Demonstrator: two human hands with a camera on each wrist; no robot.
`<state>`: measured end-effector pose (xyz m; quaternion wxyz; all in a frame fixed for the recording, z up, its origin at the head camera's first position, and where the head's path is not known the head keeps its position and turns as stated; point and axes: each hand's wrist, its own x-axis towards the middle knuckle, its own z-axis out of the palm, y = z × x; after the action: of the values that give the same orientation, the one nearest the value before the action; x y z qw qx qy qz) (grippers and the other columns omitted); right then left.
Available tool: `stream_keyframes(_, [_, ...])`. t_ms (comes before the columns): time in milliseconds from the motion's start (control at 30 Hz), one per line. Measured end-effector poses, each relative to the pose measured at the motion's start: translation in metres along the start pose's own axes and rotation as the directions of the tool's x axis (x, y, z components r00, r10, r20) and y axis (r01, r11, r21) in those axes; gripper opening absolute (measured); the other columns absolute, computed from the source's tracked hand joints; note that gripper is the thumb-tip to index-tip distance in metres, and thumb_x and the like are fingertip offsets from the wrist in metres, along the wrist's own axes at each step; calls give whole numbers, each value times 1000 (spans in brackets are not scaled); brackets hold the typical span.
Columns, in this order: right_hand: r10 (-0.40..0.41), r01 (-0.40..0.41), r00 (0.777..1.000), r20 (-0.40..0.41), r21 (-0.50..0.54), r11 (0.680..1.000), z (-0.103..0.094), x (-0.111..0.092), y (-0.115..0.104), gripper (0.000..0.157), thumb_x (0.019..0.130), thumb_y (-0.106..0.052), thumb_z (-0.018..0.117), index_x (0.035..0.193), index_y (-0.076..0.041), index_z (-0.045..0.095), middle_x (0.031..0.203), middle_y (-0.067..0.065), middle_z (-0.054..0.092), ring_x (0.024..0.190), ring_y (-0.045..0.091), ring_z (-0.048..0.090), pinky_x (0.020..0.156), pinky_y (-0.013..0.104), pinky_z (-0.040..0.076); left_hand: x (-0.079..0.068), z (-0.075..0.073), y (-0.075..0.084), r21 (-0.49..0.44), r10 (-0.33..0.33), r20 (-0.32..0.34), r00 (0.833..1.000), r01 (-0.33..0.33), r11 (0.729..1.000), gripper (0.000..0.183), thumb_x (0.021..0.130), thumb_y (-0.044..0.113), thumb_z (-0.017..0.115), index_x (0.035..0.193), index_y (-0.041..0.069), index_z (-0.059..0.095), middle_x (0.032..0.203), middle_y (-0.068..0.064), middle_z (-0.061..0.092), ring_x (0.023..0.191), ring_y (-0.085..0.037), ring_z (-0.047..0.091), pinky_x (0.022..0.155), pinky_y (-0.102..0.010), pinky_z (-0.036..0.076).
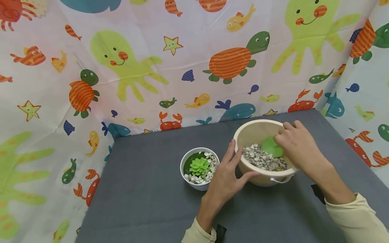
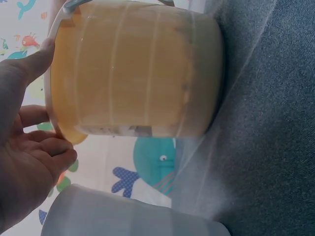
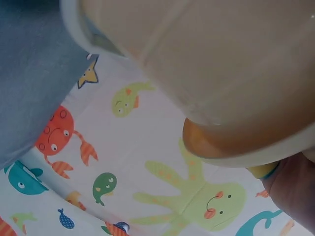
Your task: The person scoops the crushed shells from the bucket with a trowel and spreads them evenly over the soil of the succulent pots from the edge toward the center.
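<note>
1. A cream, round plastic bucket (image 1: 253, 133) stands on the dark grey, cloth-covered table (image 1: 146, 189), its white handle (image 1: 281, 181) hanging at 5 o'clock.
2. Small grey-white shells (image 1: 262, 159) cover the bucket's floor.
3. The left hand (image 1: 223, 179) rests against the bucket's rim with digits spread, fingertips near 9 o'clock, thumb near 7.
4. The right hand (image 1: 294, 143), well apart from the left, leans over the rim from 3 o'clock, curled tightly on a flat, rounded, light-green scoop (image 1: 269, 146) that touches the shells.
5. Near 9 o'clock from the bucket, a white round pot (image 1: 199, 186) holds a bright-green rosette succulent (image 1: 199, 166), with pale shells (image 1: 209, 171) around it from 1 to 8 o'clock.
</note>
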<state>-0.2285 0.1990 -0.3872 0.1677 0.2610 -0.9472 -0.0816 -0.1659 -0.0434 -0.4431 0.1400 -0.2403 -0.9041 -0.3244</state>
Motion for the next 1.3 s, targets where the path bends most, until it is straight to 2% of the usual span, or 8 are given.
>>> stream_keyframes(133, [27,-27,1000,6,93,995,-1,0,2,29,64,0,96,86,-7,78,78,12,73,80,29,57,73,41,39,-1,1,1,1,-6,8,1000,6,1000,87,92,52,76,161,13,41,173,-16,26,158,-26,35,118,-39,48])
stream_keyframes(333, [60,-68,997,38,243,968,-1,-2,4,20,68,0,92,75,-10,76,69,6,71,73,25,53,69,37,33,-1,-1,2,-6,-11,-5,1000,11,1000,86,91,52,77,160,13,42,173,-16,26,157,-25,37,117,-39,49])
stream_keyframes(633, [73,-65,997,-7,375,925,6,-6,7,21,69,7,83,71,-12,73,61,-2,64,63,18,49,67,35,35,-2,0,1,-23,-25,3,1000,25,999,87,92,51,76,160,11,42,174,-16,25,156,-26,38,117,-39,49])
stream_keyframes(733, [82,-82,997,18,418,905,7,-7,9,20,70,6,82,72,-13,75,63,-4,66,63,16,49,69,36,37,-1,2,1,-37,-24,-1,1000,24,999,88,92,50,77,161,10,40,174,-16,24,155,-26,39,116,-38,49])
stream_keyframes(833, [112,-132,991,72,460,878,6,-9,11,19,69,2,85,77,-13,78,70,-3,72,69,17,53,71,36,38,-1,3,0,-45,-21,-3,1000,20,999,90,92,50,77,162,8,38,174,-16,24,155,-26,40,116,-38,49])
stream_keyframes(1000, [168,-219,975,143,520,826,1,-11,13,18,73,-1,86,87,-10,82,82,5,78,73,20,57,61,30,42,-2,3,1,-50,-20,12,1000,20,999,89,92,50,76,162,9,38,174,-16,24,156,-25,38,117,-38,48])
stream_keyframes(1133, [217,-265,964,152,536,801,-4,-14,15,12,78,-4,85,89,-8,82,81,8,78,69,18,56,53,27,40,-1,2,2,-45,-23,23,999,24,999,89,92,51,76,161,9,39,174,-15,23,156,-25,38,117,-38,48])
stream_keyframes(1300, [254,-282,959,129,554,784,-12,-18,20,8,81,-7,85,89,-7,82,81,7,78,69,17,58,54,25,41,-1,2,1,-34,-34,18,999,34,999,89,92,51,76,161,9,40,175,-14,22,155,-25,40,116,-38,49])
